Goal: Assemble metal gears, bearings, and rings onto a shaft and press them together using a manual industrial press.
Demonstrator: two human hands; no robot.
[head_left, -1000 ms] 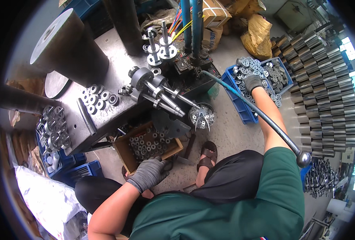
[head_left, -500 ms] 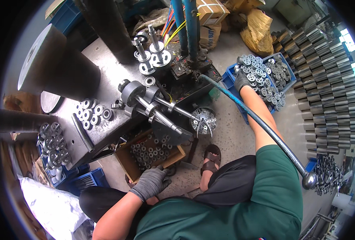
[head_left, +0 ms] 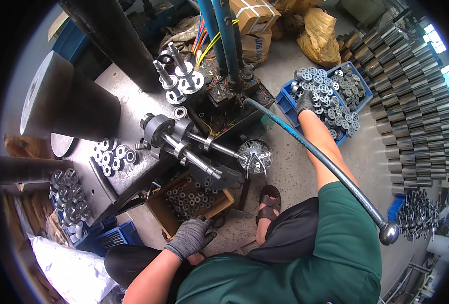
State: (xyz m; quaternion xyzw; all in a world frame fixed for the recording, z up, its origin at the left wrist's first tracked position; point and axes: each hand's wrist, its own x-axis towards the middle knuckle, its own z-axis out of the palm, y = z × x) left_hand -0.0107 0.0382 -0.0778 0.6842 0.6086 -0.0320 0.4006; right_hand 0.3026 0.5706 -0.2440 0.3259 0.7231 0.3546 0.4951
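My right hand point(head_left: 304, 102), in a dark glove, reaches into the left part of a blue bin point(head_left: 287, 107) piled with round, slotted metal end caps point(head_left: 321, 89). Its fingers are among the caps and partly hidden, so any grip cannot be made out. My left hand point(head_left: 191, 236), in a grey knitted glove, hovers over my knee by the near edge of a wooden box point(head_left: 226, 200) of small bearings point(head_left: 188, 198). Its thumb stands apart, and nothing shows in it. Ahead, rotors on shafts point(head_left: 196, 162) lie at the bench edge.
A long press lever point(head_left: 330, 164) with a ball end slants over my right arm. On the steel bench point(head_left: 133, 96) are loose bearings point(head_left: 114, 154), a bar point(head_left: 103, 180) and upright shafts with discs point(head_left: 184, 76). Stacked metal cylinders point(head_left: 412, 111) line the right side.
The view has shifted slightly. My right hand has gone a little deeper among the end caps, its fingers now less visible. My left hand stays by the wooden box.
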